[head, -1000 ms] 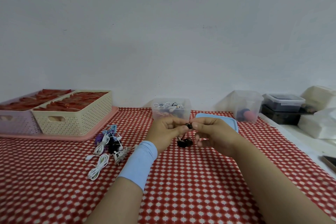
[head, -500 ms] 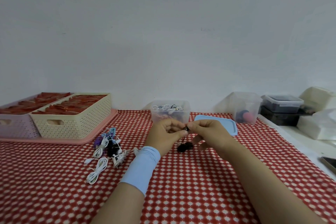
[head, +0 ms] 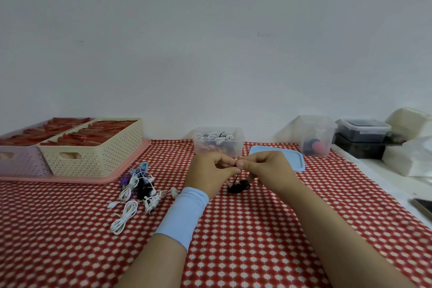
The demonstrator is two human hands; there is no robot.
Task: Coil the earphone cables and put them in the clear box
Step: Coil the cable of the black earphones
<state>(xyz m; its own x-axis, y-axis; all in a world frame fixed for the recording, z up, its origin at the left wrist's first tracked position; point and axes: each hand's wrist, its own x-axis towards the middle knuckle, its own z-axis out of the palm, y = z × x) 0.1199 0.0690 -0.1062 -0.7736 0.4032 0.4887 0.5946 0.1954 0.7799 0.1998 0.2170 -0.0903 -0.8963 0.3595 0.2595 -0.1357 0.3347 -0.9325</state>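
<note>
Both hands meet above the checked cloth (head: 257, 241). The left hand (head: 210, 174) and right hand (head: 268, 168) each pinch the top of a black earphone cable (head: 239, 186), fingers closed; its bundle hangs just below them. The clear box (head: 218, 145) stands just beyond the hands, and loose earphones (head: 138, 192) lie left of the left hand.

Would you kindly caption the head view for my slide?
Both hands pinch a black earphone cable before the clear box, loose earphones waiting left.
</note>
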